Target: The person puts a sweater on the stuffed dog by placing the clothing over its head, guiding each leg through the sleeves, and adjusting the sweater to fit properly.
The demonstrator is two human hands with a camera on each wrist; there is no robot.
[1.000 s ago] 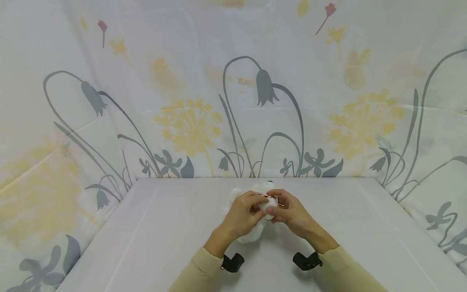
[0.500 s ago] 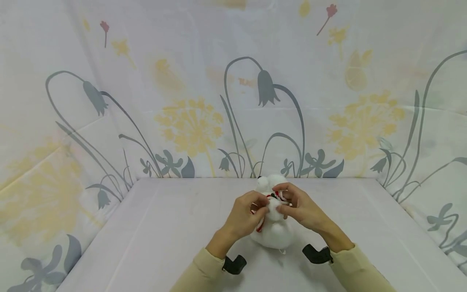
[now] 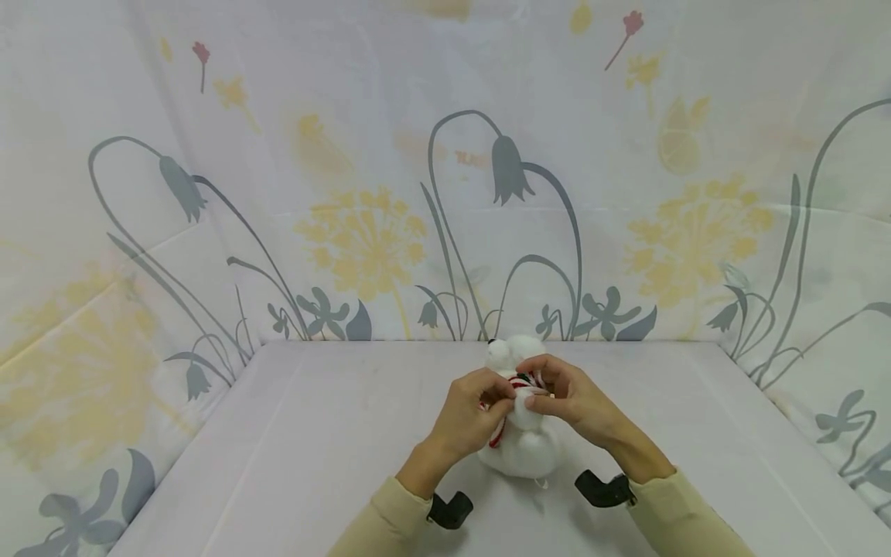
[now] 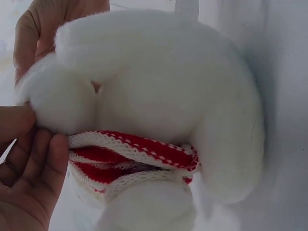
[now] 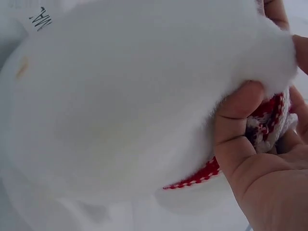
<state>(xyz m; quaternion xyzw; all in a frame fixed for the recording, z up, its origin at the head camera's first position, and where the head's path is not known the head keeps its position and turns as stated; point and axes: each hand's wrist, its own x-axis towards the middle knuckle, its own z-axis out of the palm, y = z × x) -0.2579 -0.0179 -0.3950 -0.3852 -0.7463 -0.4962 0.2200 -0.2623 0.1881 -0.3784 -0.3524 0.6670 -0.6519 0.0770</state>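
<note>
The left hand (image 3: 476,410) has its fingers (image 4: 45,159) curled onto the red-and-white knitted scarf (image 4: 134,156) at the neck of a white plush toy (image 3: 518,433), pinching the knit at its left end. The right hand (image 3: 567,398) grasps from the other side, its thumb (image 5: 236,122) pressed into the white fur and its fingers bent round the scarf's right end. Both hands meet at the toy's neck, nearly touching. The toy sits upright on the pale worktop (image 3: 313,449), right of centre and toward the far edge, its head with a small black nose showing just beyond the fingers. A flower-printed cloth (image 3: 362,232) hangs behind and to both sides of the worktop.
</note>
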